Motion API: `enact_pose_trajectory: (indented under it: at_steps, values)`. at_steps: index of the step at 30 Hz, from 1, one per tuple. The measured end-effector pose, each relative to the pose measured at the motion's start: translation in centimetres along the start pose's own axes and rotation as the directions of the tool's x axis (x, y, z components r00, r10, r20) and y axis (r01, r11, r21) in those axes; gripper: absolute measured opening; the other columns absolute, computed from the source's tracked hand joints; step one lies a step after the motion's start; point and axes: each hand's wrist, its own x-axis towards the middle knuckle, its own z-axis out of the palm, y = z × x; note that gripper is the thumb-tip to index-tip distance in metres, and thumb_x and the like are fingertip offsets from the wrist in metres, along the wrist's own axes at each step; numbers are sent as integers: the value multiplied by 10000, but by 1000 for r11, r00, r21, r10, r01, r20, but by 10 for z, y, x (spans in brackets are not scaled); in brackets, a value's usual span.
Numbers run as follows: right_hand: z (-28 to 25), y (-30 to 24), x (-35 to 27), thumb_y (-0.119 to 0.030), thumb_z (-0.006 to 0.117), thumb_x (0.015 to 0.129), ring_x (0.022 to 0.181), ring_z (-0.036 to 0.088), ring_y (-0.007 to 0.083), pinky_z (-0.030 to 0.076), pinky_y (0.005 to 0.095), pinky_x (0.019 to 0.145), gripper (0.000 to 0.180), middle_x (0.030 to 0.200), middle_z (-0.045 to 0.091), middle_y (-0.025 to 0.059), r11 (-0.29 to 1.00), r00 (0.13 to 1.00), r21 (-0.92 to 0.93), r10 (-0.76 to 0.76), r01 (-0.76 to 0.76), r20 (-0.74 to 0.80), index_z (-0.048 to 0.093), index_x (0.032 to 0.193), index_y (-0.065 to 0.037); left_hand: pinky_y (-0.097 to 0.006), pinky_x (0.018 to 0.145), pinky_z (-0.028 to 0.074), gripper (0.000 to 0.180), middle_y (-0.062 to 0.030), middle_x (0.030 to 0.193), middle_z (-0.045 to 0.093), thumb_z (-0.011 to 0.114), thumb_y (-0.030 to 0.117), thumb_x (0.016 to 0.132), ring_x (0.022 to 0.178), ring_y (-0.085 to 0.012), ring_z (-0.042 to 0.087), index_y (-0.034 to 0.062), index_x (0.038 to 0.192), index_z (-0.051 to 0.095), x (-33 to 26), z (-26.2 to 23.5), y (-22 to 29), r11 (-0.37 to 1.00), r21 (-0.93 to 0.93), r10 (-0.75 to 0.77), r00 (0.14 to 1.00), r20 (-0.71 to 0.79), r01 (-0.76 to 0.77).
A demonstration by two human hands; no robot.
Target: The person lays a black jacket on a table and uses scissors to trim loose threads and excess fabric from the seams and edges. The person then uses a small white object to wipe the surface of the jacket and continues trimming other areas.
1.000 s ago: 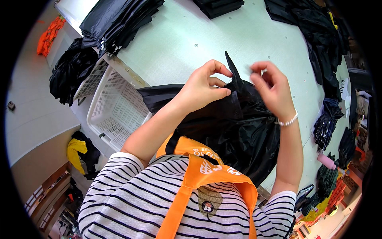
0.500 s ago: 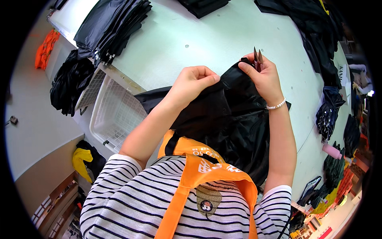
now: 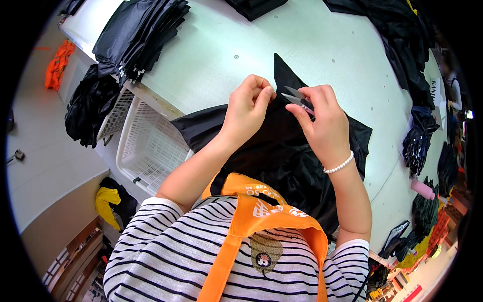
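Black, slightly shiny cloth (image 3: 282,146) lies across the table edge in front of me, one pointed corner reaching away over the tabletop. At its upper edge my left hand (image 3: 250,108) is closed in a pinch, thumb against forefinger; whether a thread is also between the fingertips is too small to tell. My right hand (image 3: 322,118), with a white bead bracelet at the wrist, is closed around small thread snips (image 3: 294,97). Their two blades stand apart and point left, over the cloth and close to my left fingertips.
A pale green table (image 3: 221,65) carries a stack of folded black pieces (image 3: 138,38) at far left and heaped black garments (image 3: 382,30) at far right. Below the table's left edge stands a white plastic basket (image 3: 143,146). A pink bottle (image 3: 422,190) lies toward the right.
My right hand has let go of the cloth's corner and come nearer, turning the snips from pointing away to pointing left. My left hand stays almost in place; the cloth corner has shifted left.
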Motion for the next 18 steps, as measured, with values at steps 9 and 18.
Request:
enact_pose_trajectory:
  at_steps: [9, 18]
  values:
    - [-5, -10, 22, -273, 678, 748, 644, 556, 145, 439, 259, 551, 224, 681, 520, -2, 801, 936, -484, -307, 352, 172, 544, 713, -98, -203, 591, 424, 57, -39, 693, 590, 527, 33, 909, 640, -59, 534, -13, 890, 499, -2, 3, 9, 990, 130, 64, 998, -14, -62]
    - [-7, -13, 29, -241, 646, 788, 632, 574, 158, 449, 283, 549, 194, 677, 543, 13, 771, 908, -488, -295, 409, 296, 575, 676, -99, -210, 586, 423, 66, -37, 671, 593, 526, 54, 915, 634, -61, 534, -6, 903, 501, -3, 3, 6, 986, 157, 51, 999, 5, -51]
